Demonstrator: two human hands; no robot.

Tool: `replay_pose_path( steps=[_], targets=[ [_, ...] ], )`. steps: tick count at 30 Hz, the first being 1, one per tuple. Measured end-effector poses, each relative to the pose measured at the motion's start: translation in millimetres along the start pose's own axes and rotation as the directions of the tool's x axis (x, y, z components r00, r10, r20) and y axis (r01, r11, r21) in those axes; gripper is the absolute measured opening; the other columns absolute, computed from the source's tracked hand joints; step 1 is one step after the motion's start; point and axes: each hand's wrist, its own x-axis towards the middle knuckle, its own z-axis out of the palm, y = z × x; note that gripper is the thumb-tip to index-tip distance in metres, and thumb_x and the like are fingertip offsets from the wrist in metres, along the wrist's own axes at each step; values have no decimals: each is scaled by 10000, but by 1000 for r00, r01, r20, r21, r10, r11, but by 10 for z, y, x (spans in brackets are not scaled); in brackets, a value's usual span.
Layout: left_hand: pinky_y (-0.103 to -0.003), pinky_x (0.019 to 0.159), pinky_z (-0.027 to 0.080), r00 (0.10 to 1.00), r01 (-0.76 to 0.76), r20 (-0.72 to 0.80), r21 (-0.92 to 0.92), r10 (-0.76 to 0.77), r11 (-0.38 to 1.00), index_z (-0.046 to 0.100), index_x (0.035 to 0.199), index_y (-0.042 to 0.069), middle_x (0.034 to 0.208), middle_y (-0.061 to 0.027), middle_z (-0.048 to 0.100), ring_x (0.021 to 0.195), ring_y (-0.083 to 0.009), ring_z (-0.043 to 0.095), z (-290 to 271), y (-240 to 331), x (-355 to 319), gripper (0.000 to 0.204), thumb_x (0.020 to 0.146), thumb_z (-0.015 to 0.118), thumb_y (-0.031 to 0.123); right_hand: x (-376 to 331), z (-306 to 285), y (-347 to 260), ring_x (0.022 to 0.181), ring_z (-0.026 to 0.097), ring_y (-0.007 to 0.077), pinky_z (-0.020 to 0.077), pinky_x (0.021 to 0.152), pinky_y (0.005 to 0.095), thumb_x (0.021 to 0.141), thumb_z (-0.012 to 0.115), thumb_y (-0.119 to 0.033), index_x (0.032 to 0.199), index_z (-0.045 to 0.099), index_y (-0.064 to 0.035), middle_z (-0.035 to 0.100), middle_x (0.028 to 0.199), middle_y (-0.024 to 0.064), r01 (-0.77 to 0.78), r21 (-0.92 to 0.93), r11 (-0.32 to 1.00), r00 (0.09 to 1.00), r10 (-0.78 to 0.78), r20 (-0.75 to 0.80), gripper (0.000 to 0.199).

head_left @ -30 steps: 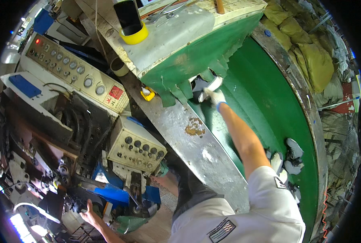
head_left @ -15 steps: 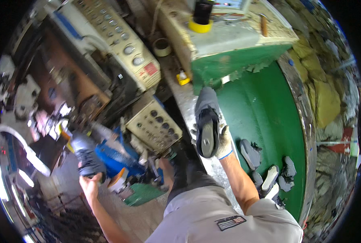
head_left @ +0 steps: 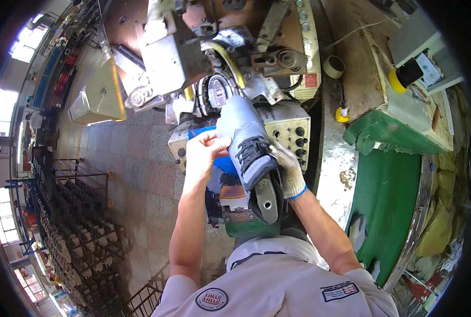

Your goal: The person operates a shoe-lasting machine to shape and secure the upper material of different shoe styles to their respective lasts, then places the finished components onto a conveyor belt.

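A grey shoe [head_left: 241, 129] with black laces hangs in front of the machine, its toe pointing at the machine's clamps and its heel toward me. A hard shoe last [head_left: 267, 203] with a round hole fills its opening. My bare left hand [head_left: 206, 150] pinches the shoe's left side with thumb and fingers. On the other side, my right hand [head_left: 289, 166] in a white knit glove grips the shoe near the laces; some of its fingers are hidden behind it. Just beyond the toe is the machine's metal clamp head [head_left: 217, 92].
A control panel [head_left: 291, 134] with black knobs sits below the machine head. To the right runs a green bench [head_left: 386, 195] with shoes on it, beside a wooden box holding a tape roll [head_left: 399, 79]. Shoe racks [head_left: 82, 232] stand on the left.
My view has turned left toward the machine. My left hand, earlier at a shoe by the machine, and my right, earlier holding another over the bench edge, now hold one shoe together.
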Motion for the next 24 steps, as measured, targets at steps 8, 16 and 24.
replay_pose_path(
  steps=[8, 16, 24],
  targets=[
    [-293, 785, 597, 939, -202, -302, -90, 167, 975, 622, 1261, -81, 1110, -150, 709, 900, -206, 717, -218, 74, 289, 424, 844, 697, -53, 580, 457, 88, 1103, 611, 136, 495, 969, 286, 978, 647, -155, 1479, 450, 31, 623, 1297, 74, 75, 63, 995, 997, -77, 15, 570],
    [-364, 969, 521, 984, 100, -77, -500, -159, 860, 595, 1333, 41, 1217, -96, 675, 1093, -203, 653, 39, -349, 341, 420, 1050, 513, 341, 1076, 366, 367, 989, 654, 160, 530, 896, 291, 976, 682, -175, 1299, 623, 36, 699, 1138, 77, 193, 57, 980, 979, -188, -83, 391],
    [-352, 940, 537, 993, 116, 65, -532, -95, 839, 572, 1336, 58, 1173, -93, 688, 1041, -207, 676, -72, -398, 432, 395, 1083, 433, 328, 1050, 473, 474, 961, 645, 152, 514, 881, 286, 989, 671, -227, 1199, 686, 38, 711, 1093, 78, 219, 71, 973, 963, -204, -174, 339]
  ],
)
